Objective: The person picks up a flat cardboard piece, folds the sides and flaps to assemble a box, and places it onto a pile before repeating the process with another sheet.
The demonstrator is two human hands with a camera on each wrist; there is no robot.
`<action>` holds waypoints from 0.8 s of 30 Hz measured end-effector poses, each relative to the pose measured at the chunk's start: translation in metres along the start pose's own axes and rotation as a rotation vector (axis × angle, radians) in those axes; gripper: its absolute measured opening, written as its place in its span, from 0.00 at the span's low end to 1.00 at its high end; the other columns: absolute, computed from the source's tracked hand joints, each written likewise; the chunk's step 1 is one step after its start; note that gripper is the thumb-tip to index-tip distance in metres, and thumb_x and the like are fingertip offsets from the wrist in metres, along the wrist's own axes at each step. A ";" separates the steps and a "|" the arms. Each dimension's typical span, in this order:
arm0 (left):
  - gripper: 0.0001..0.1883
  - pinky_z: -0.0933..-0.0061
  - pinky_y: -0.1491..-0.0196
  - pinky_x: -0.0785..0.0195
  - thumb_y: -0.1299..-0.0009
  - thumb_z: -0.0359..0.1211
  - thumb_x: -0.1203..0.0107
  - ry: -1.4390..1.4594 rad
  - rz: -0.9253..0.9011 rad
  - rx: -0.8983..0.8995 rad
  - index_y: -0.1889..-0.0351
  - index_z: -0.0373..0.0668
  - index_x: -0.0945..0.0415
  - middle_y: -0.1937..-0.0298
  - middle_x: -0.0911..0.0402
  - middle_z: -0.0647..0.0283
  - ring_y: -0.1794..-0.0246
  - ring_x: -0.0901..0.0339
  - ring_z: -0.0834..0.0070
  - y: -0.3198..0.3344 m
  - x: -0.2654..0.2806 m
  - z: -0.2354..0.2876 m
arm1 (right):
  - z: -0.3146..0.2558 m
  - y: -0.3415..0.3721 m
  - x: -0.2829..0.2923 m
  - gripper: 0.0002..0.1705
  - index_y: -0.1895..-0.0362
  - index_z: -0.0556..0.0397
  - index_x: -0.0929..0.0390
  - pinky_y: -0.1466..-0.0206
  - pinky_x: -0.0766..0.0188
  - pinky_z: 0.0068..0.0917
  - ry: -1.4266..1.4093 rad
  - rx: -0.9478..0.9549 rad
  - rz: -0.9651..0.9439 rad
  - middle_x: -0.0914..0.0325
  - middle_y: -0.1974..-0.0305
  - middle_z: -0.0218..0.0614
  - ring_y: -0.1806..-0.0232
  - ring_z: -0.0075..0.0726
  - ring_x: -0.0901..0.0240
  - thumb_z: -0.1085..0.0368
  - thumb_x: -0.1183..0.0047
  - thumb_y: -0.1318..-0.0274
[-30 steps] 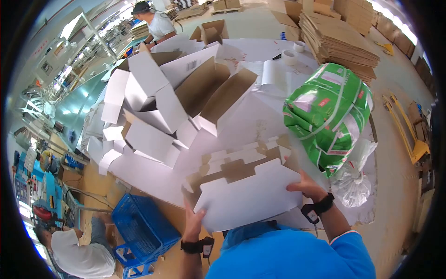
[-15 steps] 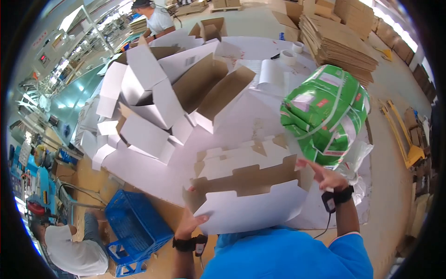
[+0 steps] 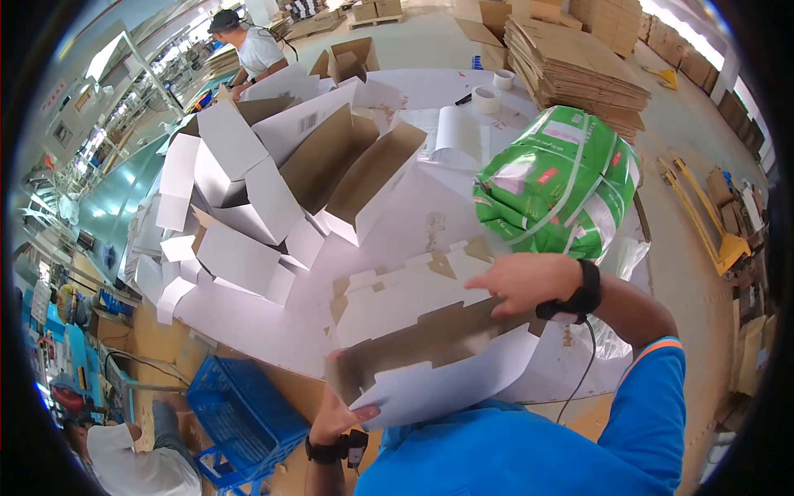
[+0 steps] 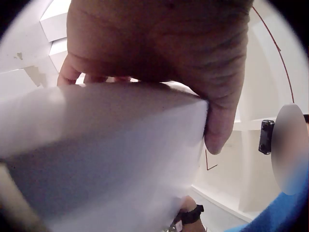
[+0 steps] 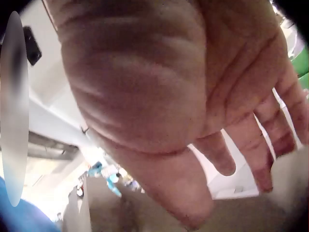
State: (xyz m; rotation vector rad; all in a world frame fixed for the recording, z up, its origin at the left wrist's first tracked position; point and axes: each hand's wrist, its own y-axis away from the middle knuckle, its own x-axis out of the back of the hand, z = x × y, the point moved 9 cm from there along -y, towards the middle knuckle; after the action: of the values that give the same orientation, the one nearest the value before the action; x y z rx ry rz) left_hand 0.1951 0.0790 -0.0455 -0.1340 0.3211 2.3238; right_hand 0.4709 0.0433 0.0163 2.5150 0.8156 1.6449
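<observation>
An open-topped white cardboard box (image 3: 451,384) with a brown inside stands at the table's near edge, its notched flaps up. At its left end my left hand (image 3: 335,412) grips the wall, thumb on the near side. In the left wrist view, that hand (image 4: 159,43) wraps over the box's corner, with the thumb bent down one face. My right hand (image 3: 533,283) reaches across the box's right part, fingers extended toward the far flap. The right wrist view shows this hand (image 5: 169,87) with fingers straight and spread, nothing held in them.
Several white boxes (image 3: 248,240) pile up on the table's left side. A green wrapped bundle (image 3: 562,182) sits at the right, near tape rolls (image 3: 486,100) and flat cardboard stacks (image 3: 571,66). A blue crate (image 3: 244,413) stands left of the table; two other people are nearby.
My right hand has let go of the box's right end and swung left over its top. The left hand keeps its hold, and the box has tilted slightly, its right end higher.
</observation>
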 end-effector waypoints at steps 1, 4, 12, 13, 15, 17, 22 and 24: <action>0.58 0.64 0.35 0.46 0.56 0.42 0.25 -0.009 -0.003 -0.013 0.32 0.42 0.54 0.38 0.38 0.56 0.36 0.40 0.65 0.001 -0.001 0.002 | -0.009 -0.003 -0.008 0.31 0.41 0.51 0.32 0.53 0.30 0.40 0.172 0.048 0.002 0.23 0.60 0.45 0.57 0.49 0.27 0.59 0.42 0.50; 0.57 0.64 0.35 0.47 0.56 0.43 0.25 -0.007 0.010 -0.054 0.33 0.42 0.54 0.38 0.39 0.57 0.36 0.41 0.65 0.000 -0.002 0.007 | -0.038 -0.007 -0.013 0.24 0.44 0.50 0.30 0.58 0.30 0.40 0.297 0.064 -0.021 0.24 0.69 0.41 0.61 0.47 0.26 0.65 0.50 0.48; 0.53 0.65 0.38 0.46 0.57 0.44 0.25 -0.151 -0.037 -0.098 0.36 0.42 0.47 0.41 0.42 0.59 0.39 0.41 0.67 -0.002 0.019 -0.007 | -0.052 0.002 -0.022 0.24 0.40 0.46 0.31 0.59 0.30 0.37 0.170 0.237 -0.103 0.27 0.66 0.43 0.59 0.45 0.27 0.64 0.55 0.43; 0.52 0.65 0.38 0.46 0.57 0.44 0.25 -0.143 -0.032 -0.109 0.37 0.43 0.46 0.41 0.43 0.59 0.39 0.42 0.67 -0.001 0.020 -0.005 | -0.045 0.006 -0.023 0.24 0.38 0.44 0.32 0.58 0.29 0.36 0.063 0.247 -0.173 0.27 0.63 0.43 0.58 0.44 0.27 0.62 0.55 0.41; 0.51 0.65 0.38 0.46 0.58 0.43 0.25 -0.128 -0.032 -0.130 0.38 0.43 0.45 0.41 0.44 0.60 0.39 0.42 0.66 0.001 0.017 0.002 | -0.021 0.008 -0.032 0.26 0.35 0.41 0.34 0.55 0.29 0.35 -0.235 0.084 -0.445 0.27 0.56 0.41 0.54 0.41 0.27 0.58 0.55 0.37; 0.51 0.64 0.39 0.44 0.59 0.41 0.25 -0.077 -0.032 -0.129 0.38 0.45 0.46 0.40 0.44 0.59 0.39 0.41 0.66 0.005 0.017 0.001 | 0.006 0.030 -0.046 0.27 0.32 0.37 0.37 0.52 0.29 0.34 -0.632 -0.287 -0.827 0.28 0.50 0.37 0.51 0.37 0.29 0.53 0.56 0.34; 0.50 0.64 0.45 0.36 0.61 0.38 0.24 -0.003 -0.044 -0.193 0.40 0.47 0.44 0.41 0.43 0.57 0.42 0.38 0.65 0.003 0.013 0.002 | 0.018 0.024 -0.080 0.26 0.44 0.43 0.24 0.51 0.26 0.34 -0.894 -0.257 -0.929 0.22 0.59 0.32 0.52 0.26 0.28 0.42 0.55 0.36; 0.50 0.65 0.45 0.36 0.62 0.38 0.24 0.016 -0.081 -0.163 0.41 0.48 0.43 0.41 0.43 0.57 0.42 0.38 0.66 0.001 0.010 0.000 | 0.014 0.012 -0.086 0.26 0.50 0.48 0.22 0.54 0.24 0.33 -0.861 -0.229 -0.950 0.22 0.62 0.32 0.54 0.26 0.27 0.42 0.52 0.38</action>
State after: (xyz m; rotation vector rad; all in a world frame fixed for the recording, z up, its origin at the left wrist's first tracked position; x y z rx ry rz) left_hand 0.1876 0.0849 -0.0473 -0.2409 0.1315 2.2675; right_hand 0.4615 -0.0011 -0.0591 1.8331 1.2528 0.2942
